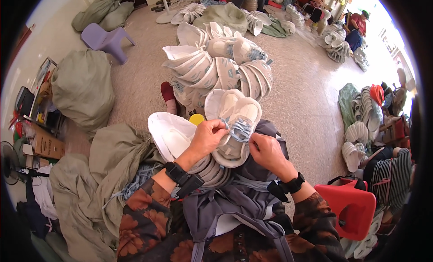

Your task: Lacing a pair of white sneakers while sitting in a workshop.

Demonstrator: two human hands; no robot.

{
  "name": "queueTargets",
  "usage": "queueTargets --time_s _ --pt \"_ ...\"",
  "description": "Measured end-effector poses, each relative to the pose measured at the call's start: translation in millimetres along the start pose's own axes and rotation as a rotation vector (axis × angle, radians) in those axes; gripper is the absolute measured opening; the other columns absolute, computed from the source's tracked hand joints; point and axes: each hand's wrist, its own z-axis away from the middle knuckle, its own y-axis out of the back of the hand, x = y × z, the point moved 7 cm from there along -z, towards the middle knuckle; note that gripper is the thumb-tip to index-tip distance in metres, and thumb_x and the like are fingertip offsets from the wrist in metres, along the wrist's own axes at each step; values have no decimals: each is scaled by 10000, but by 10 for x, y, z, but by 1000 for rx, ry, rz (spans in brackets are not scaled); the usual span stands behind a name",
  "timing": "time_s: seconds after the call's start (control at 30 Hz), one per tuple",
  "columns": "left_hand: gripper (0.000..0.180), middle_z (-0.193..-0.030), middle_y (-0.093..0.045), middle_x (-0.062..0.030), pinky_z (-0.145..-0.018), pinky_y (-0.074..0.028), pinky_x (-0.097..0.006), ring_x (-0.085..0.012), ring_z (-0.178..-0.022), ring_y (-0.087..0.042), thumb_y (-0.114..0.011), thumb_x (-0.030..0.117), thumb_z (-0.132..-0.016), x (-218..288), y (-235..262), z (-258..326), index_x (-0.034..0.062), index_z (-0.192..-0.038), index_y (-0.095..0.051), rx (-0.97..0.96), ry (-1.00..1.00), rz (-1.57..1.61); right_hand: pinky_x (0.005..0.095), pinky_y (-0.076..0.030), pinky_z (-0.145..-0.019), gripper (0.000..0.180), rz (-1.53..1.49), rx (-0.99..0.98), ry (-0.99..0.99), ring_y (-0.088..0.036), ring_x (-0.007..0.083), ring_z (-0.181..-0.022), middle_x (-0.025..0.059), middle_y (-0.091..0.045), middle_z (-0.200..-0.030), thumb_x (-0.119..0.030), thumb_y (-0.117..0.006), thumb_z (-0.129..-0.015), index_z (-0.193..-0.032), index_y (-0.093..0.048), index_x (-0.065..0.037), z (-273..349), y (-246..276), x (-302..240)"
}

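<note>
Over my lap, a beige and white shoe upper point(231, 150) with light blue shoelaces point(241, 130) is turned toe toward me. At its left side my left hand point(208, 136) is closed, thumb and fingertips pinching a blue lace by the eyelets. My right hand point(269, 154) is closed at the shoe's right edge, fingers curled against the thumb; whatever it grips is hidden. Directly behind stands another beige upper point(221, 101). A white-lined stack of nested uppers point(169, 133) lies beneath my left forearm. Loose blue laces point(137, 183) hang left of my lap.
Beyond my knees rises a large pile of nested shoe uppers point(216, 72). Green-grey sacks point(83, 88) and a purple chair point(106, 41) stand left. A red stool point(349, 210) is close on my right, near further shoe stacks point(356, 133). Other people sit at the far right.
</note>
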Motion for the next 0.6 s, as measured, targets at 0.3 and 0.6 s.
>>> queueTargets --time_s 0.3,0.6 --pt "68 -756 -673 -72 -651 -495 -285 -147 -673 -622 -715 42 -846 46 41 53 -16 -865 -686 11 -55 -116 454 -495 -620 62 -192 93 -177 -640 403 -716 207 -635 -758 -60 -604 -877 -862 -586 -3 207 -85 167" --pt "63 -745 -650 -122 -639 -485 -381 -306 -684 -641 -720 46 -785 220 22 6 8 -798 -672 99 -204 -339 453 -495 -634 49 -185 147 -92 -638 401 -736 193 -634 -782 -48 -599 -877 -874 -576 -5 191 -44 160"
